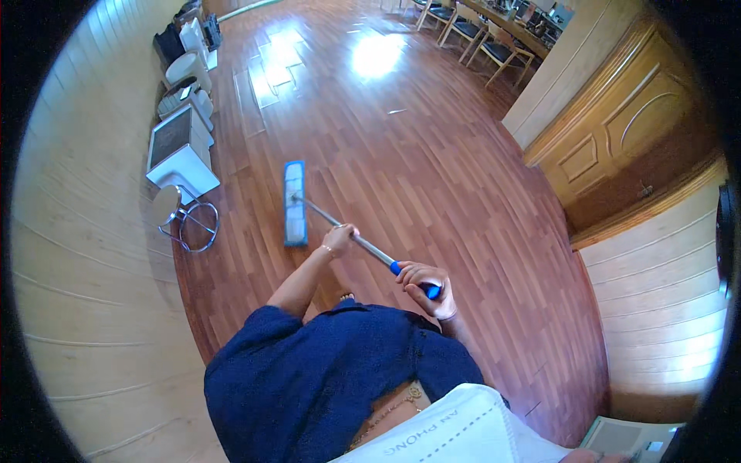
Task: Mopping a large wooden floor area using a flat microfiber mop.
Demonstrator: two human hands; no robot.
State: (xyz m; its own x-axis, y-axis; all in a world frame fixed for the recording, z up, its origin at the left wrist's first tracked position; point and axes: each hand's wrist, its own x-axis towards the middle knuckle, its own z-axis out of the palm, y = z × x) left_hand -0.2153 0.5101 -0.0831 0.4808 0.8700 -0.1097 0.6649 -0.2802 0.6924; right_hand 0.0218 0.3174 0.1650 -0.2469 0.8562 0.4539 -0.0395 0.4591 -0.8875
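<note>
A flat mop with a long metal pole (pixel 373 250) slants away from me across the wood floor. Its blue-edged, pale rectangular head (pixel 295 204) lies on the boards ahead, a little left of centre. My left hand (pixel 340 238) is wrapped round the middle of the pole. Near my body, my right hand (pixel 427 287) closes on the blue grip at the pole's upper end. A bit of my foot (pixel 347 296) shows under the dark blue shirt.
By the left wall stand a round stool (pixel 187 216) with metal legs, a white cabinet (pixel 185 150) and several other items. A wooden door (pixel 629 127) is on the right. Chairs (pixel 505 50) and a long table (pixel 509 27) stand at the far right. Light glares off the floor (pixel 417 154) farther away.
</note>
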